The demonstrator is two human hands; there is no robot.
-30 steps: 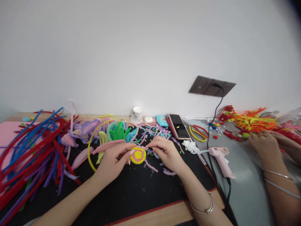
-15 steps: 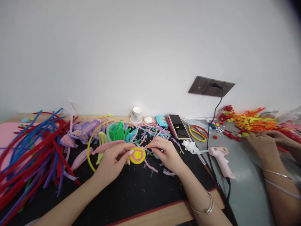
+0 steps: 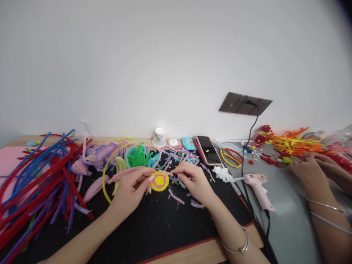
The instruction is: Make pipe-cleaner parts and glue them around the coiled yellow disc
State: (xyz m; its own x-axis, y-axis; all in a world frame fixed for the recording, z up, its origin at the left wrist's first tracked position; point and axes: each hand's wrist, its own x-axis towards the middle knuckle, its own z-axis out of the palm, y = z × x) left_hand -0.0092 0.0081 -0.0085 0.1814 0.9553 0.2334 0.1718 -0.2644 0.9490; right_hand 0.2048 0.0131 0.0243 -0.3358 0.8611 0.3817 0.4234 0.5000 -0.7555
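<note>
The left hand (image 3: 133,187) pinches the edge of a yellow-and-pink chenille coil (image 3: 159,182) over the black mat (image 3: 170,227); the right hand (image 3: 194,183) pinches a pink pipe cleaner (image 3: 165,172). It seems to be winding, which calls for steady tension.

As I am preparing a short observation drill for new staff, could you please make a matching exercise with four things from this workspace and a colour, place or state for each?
Things:
1. Round disc
2. Glue gun
3. Cup
4. Phone

Descriptions:
A. White, standing near the wall
B. Dark screen facing up
C. Yellow and pink, at the fingers of the left hand
D. Pink, lying on the grey tabletop

Right pairs: 1-C, 2-D, 3-A, 4-B.
</note>
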